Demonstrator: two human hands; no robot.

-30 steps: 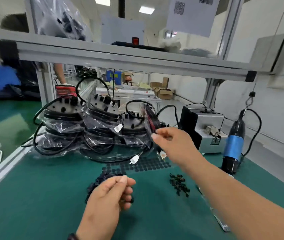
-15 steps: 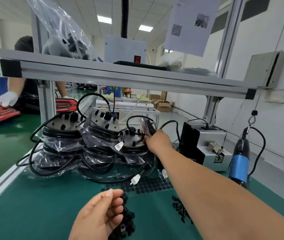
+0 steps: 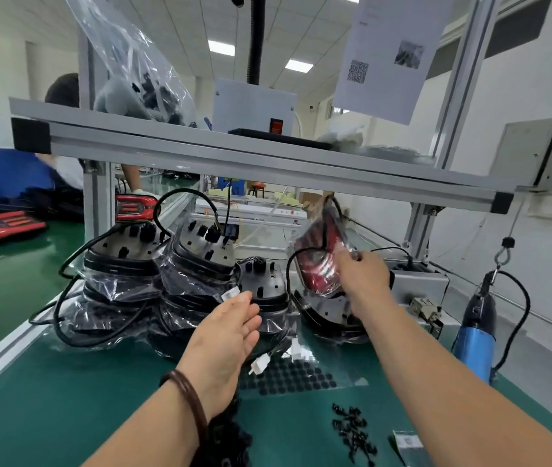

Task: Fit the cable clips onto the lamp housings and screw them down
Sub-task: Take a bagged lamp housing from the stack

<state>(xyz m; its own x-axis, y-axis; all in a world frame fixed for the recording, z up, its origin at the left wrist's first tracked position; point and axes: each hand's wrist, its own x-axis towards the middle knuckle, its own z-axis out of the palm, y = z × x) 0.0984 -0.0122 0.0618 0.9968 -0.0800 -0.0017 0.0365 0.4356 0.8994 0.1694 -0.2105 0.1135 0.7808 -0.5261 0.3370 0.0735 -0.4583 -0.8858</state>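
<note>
Holding nothing, the left hand [image 3: 231, 335] is reaching forward with fingers straight and relaxed, its wrist lying over a dark heap at the near edge of the green mat [image 3: 65, 416] (possibly more clips, though too blurred to confirm). Loose cable clips [image 3: 352, 433] are lying in a small scatter just to the right, apart from either hand. Being small and light, they are judged liable to skid or flick away, and are best pinched singly by the body. Beyond them a sheet of round black pads [image 3: 288, 377] is lying flat, with white connectors [image 3: 259, 365] trailing onto it. Further in, the right hand [image 3: 362, 278] is clenching the lamp housing [image 3: 318, 261], red lens showing, and is holding it tilted on edge inside its clear bag, above another bagged unit. That film is looking slippery, and the trailing cable is looking apt to snag on neighbours. The rigid black shell is judged the safer purchase, with the lens kept from knocks and a second hand supporting underneath. Other bagged housings [image 3: 197, 261] are sitting stacked at the back of the mat, cables looping round them. A blue screwdriver [image 3: 473, 342] is hanging at far right, untouched.
</note>
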